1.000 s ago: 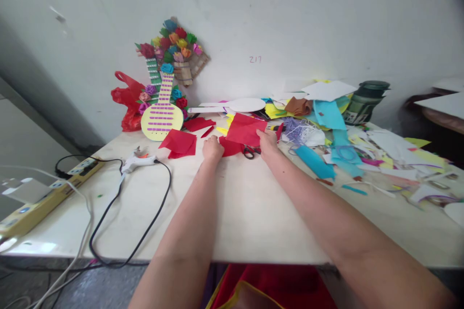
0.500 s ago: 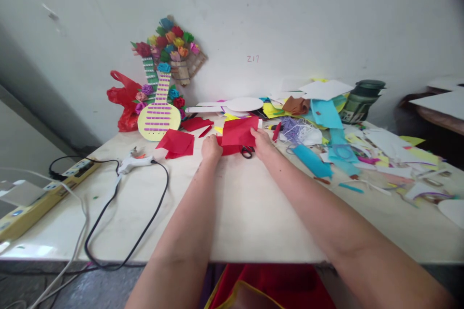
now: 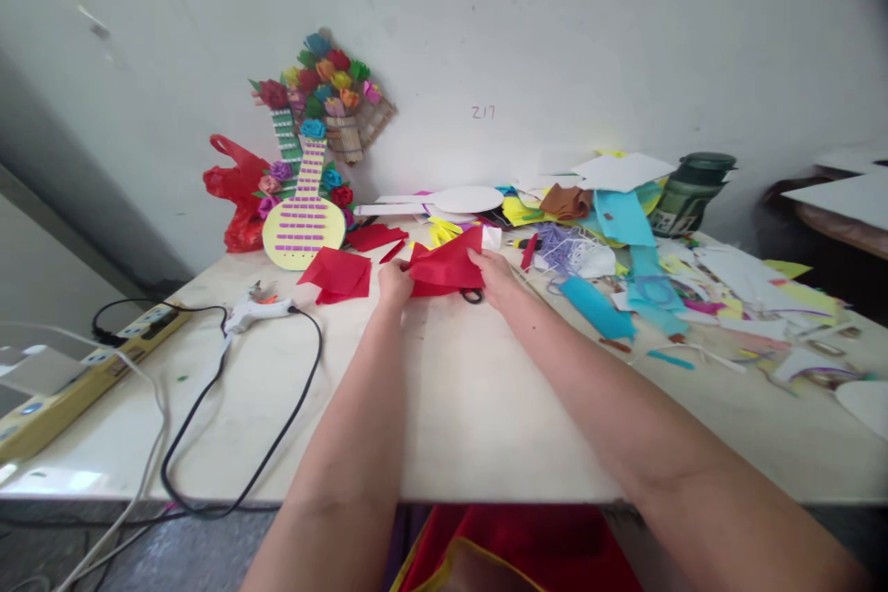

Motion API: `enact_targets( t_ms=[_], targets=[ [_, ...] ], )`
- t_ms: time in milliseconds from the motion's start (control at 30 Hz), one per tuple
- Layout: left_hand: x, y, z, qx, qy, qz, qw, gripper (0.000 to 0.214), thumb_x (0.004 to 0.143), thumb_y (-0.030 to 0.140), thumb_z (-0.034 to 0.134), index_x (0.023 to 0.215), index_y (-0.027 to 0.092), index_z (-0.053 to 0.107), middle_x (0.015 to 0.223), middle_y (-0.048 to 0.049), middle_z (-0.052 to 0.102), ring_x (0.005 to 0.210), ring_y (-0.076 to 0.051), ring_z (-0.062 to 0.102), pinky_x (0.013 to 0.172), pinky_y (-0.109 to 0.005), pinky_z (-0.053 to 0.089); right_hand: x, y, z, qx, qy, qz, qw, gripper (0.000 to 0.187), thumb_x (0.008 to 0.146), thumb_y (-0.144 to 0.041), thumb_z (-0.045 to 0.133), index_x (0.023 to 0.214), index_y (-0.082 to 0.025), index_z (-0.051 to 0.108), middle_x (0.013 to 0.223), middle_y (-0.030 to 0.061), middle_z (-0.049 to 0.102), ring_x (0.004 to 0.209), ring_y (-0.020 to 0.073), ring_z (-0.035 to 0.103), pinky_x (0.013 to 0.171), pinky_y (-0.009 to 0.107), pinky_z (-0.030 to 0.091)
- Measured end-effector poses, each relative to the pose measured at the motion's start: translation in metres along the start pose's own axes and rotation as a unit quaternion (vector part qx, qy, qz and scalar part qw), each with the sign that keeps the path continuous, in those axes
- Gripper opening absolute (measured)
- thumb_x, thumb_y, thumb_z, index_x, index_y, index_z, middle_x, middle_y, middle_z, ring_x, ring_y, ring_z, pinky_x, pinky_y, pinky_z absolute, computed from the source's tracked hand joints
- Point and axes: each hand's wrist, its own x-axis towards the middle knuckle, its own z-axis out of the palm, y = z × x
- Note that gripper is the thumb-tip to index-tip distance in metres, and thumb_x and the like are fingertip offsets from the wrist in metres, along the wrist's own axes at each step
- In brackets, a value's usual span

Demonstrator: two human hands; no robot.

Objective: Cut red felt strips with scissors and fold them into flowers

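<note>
Between my two hands a piece of red paper (image 3: 448,265) is held just over the table, tilted and slightly creased. My left hand (image 3: 395,281) pinches its left edge, and my right hand (image 3: 494,276) grips the right edge. The black handle of a pair of scissors (image 3: 473,296) peeks out below the paper beside my right hand; the blades are hidden. To the left of my left hand lie loose red sheets (image 3: 338,276), with another red piece (image 3: 376,237) behind them. Yellow scraps (image 3: 444,231) show just beyond the held paper.
A white glue gun (image 3: 258,310) with a looping black cord lies left, near a yellow power strip (image 3: 125,351). Behind stands a yellow paper guitar (image 3: 305,233) with paper flowers (image 3: 326,74). Coloured scraps, blue paper (image 3: 598,307) and a green bottle (image 3: 694,194) crowd the right.
The red paper has moved left and now tilts, its left edge meeting my left hand. Both hands have shifted slightly left. More of the yellow scraps shows behind.
</note>
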Motion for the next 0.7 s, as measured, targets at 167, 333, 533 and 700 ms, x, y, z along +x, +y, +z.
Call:
enact_targets(
  t_ms=[167,333,533,700],
  targets=[
    [-0.0012,-0.0038,0.003,-0.113,-0.018,-0.021,0.993,0.034,0.062,0.019,0.06,0.096,0.012,0.063,0.068,-0.0056,0.065,0.066,-0.016,0.06,0.06,-0.023,0.044,-0.0013,0.0019,0.001,-0.063,0.022,0.006,0.998,0.006,0.071,-0.02,0.059,0.07,-0.015,0.059,0.054,0.0006,0.063,0.053,0.0148,0.061,0.055,0.026,0.049],
    [-0.0031,-0.0059,0.0006,-0.168,-0.03,-0.023,0.985,0.058,0.065,0.015,0.057,0.122,0.017,0.048,0.06,0.0001,0.06,0.051,-0.013,0.055,0.054,-0.023,0.044,-0.0006,0.0048,-0.0004,-0.145,0.041,0.0,0.989,0.009,0.068,-0.024,0.059,0.067,-0.016,0.058,0.046,-0.0021,0.057,0.045,0.0136,0.056,0.047,0.024,0.046],
    [-0.0071,-0.0053,-0.003,-0.164,-0.049,0.03,0.985,0.057,0.067,0.01,0.048,0.122,0.022,0.051,0.053,0.0033,0.054,0.045,-0.011,0.05,0.05,-0.022,0.041,-0.0011,0.005,0.0005,-0.196,0.071,-0.004,0.978,0.011,0.066,-0.026,0.057,0.062,-0.016,0.056,0.045,-0.0018,0.054,0.044,0.014,0.053,0.04,0.023,0.04],
    [-0.0045,-0.0066,-0.0015,-0.164,-0.06,0.04,0.984,0.049,0.065,0.011,0.046,0.111,0.018,0.061,0.056,0.0013,0.058,0.05,-0.011,0.052,0.052,-0.022,0.042,-0.0045,0.003,0.0031,-0.204,0.07,0.009,0.976,0.013,0.067,-0.028,0.056,0.064,-0.016,0.056,0.042,-0.0022,0.049,0.039,0.0131,0.048,0.036,0.022,0.037]
  ],
)
